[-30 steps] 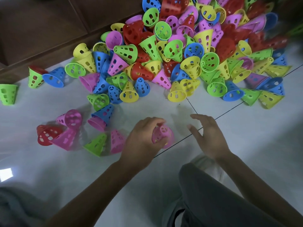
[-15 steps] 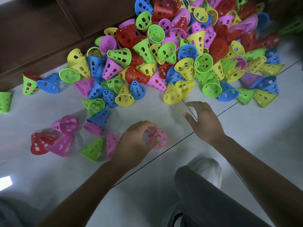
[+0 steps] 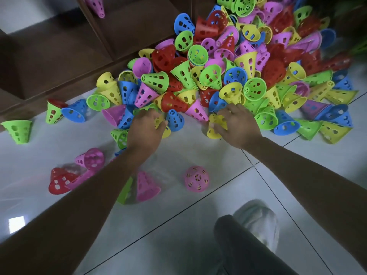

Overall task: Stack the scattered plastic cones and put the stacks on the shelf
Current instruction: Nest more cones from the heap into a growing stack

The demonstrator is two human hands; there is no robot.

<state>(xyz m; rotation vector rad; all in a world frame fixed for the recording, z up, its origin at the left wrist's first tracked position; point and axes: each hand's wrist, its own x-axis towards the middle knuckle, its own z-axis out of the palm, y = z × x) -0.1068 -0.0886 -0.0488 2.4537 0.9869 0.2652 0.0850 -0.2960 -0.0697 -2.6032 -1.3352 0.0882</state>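
Both hands reach to the near edge of the cone pile (image 3: 228, 72), which spreads over the white tiled floor (image 3: 198, 225) against the foot of a dark wooden shelf (image 3: 59, 56). The left hand (image 3: 145, 130) curls its fingers round a yellow cone (image 3: 165, 129) at the pile's edge, just beside a small blue cone (image 3: 174, 120) standing upright; most of that yellow cone is hidden under the hand. The right hand (image 3: 236, 126) grips a second yellow cone (image 3: 215, 126), thumb on its near side and fingers over the top, the wide rim resting on the floor. A pink cone (image 3: 196, 181) stands alone on the tiles, nearer the person, well apart from both hands and seen from above. Under the left forearm lie another pink cone on its side (image 3: 147, 187) and a green one (image 3: 125, 193) touching it. Further left are a pink cone (image 3: 91, 158) and a red one (image 3: 59, 181), and a green cone (image 3: 18, 131) sits alone near the left edge. One pink cone stack (image 3: 96, 5) lies in a shelf compartment at the top. A grey trouser leg (image 3: 248, 251) shows at the bottom.
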